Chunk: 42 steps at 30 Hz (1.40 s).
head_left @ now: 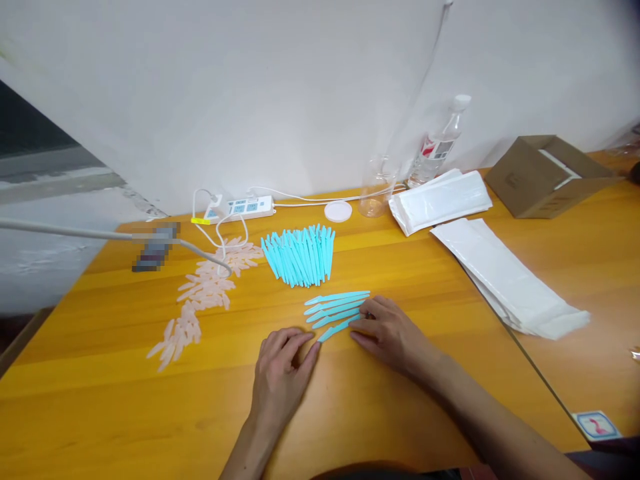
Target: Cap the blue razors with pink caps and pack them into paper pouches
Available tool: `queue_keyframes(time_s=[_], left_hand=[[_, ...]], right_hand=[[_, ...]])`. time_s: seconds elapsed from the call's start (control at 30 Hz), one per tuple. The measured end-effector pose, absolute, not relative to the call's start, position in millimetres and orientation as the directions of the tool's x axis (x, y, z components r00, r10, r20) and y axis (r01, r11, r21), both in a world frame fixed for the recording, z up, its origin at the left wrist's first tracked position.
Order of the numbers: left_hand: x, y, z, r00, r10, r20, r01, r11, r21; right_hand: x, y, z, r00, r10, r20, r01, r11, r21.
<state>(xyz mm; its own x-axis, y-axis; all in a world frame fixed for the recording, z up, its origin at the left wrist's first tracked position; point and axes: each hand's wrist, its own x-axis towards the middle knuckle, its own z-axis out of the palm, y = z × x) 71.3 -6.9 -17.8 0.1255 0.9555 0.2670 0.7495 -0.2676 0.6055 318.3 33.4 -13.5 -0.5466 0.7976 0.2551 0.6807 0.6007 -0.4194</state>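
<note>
Several turquoise eyebrow razors [336,307] lie side by side on the table in front of me. The nearest turquoise razor [336,329] is a little apart from them and tilted. My right hand [384,332] has its thumb and fingers closed around that razor's right end. With thumb and index finger apart, my left hand [281,365] rests on the table, its thumb tip at the razor's left end. Behind them is a dense pile of turquoise razors [300,255]. Small pale pink plastic pieces, seemingly caps [205,285], are spread in a band to the left.
A white power strip [253,207] with cables stands by the wall, near a pixelated phone-like object [157,248]. Farther right are a round lid [338,211], a clear plastic jar [376,193], a water bottle [439,147], white plastic bags [505,273] and a cardboard box [530,177].
</note>
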Motion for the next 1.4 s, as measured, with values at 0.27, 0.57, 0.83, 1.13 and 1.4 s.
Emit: queue_keyframes(time_s=[0.27, 0.57, 0.83, 1.13, 1.4], left_hand=[[56.2, 1.6, -8.4, 0.044, 0.955, 0.293, 0.773, -0.219, 0.595], [-59.0, 6.6, 6.6, -0.480, 0.846, 0.235, 0.837, 0.360, 0.412], [-112.3, 3.5, 4.7, -0.566, 0.824, -0.027, 0.807, 0.560, 0.189], [-110.9, 5.4, 9.4, -0.538, 0.842, -0.047, 0.828, 0.538, 0.158], [-122.5, 11.6, -3.1, -0.528, 0.849, 0.012, 0.816, 0.503, 0.285]], right_hand=[[309.8, 46.1, -8.9, -0.463, 0.849, 0.256, 0.703, 0.527, -0.478], [249.3, 144.6, 5.7, -0.012, 0.998, -0.057, 0.797, -0.025, -0.603], [243.3, 173.5, -14.8, -0.032, 0.976, -0.217, 0.609, -0.153, -0.778], [296.3, 145.2, 8.5, 0.011, 0.982, -0.186, 0.305, -0.181, -0.935], [357.9, 87.7, 8.4, -0.393, 0.863, -0.316, 0.096, -0.304, -0.948]])
